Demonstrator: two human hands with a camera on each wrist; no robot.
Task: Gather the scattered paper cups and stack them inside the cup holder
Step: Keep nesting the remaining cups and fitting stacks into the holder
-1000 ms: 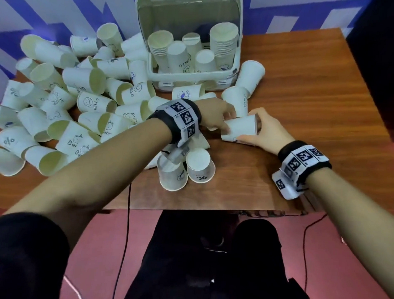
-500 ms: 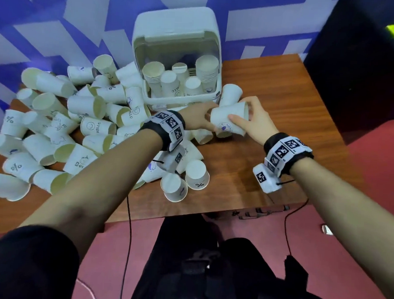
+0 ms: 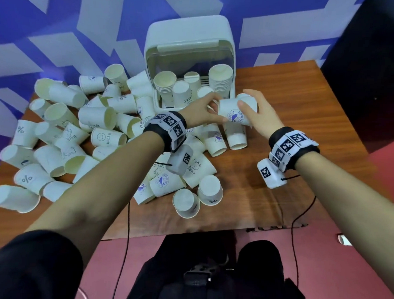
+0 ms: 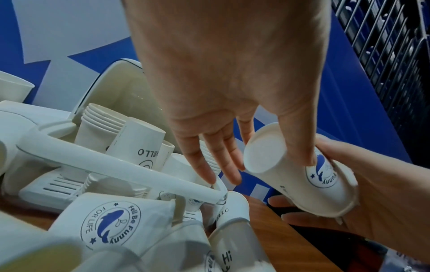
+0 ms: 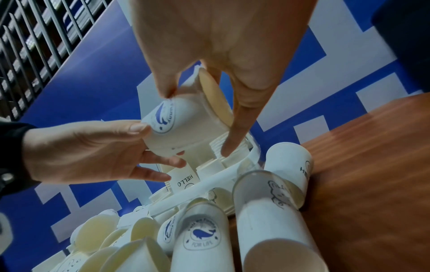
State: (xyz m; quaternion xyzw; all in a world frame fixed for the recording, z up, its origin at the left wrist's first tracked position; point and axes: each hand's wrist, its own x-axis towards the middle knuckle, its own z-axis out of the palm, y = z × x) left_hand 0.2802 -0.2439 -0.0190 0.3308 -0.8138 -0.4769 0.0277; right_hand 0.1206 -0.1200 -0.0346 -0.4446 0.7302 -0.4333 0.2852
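A white paper cup (image 3: 236,112) with a blue whale logo lies sideways in the air, just in front of the cup holder (image 3: 189,42). My left hand (image 3: 206,109) pinches its closed base end, thumb on top and fingers beneath. My right hand (image 3: 260,116) holds the rim end, the cup's mouth facing its palm. The left wrist view shows the cup (image 4: 300,173) between both hands, and so does the right wrist view of the cup (image 5: 179,125). Inside the holder stand a tall stack (image 3: 219,80), a second stack (image 3: 165,84) and a few upside-down cups.
Several loose cups (image 3: 98,118) cover the left half of the wooden table (image 3: 306,109). More cups lie under my left wrist, and two stand upside down near the front edge (image 3: 210,190). The table's right edge borders a dark panel.
Both hands lifted the whale cup off the table and carried it back toward the holder's opening. The head view pulled back and up.
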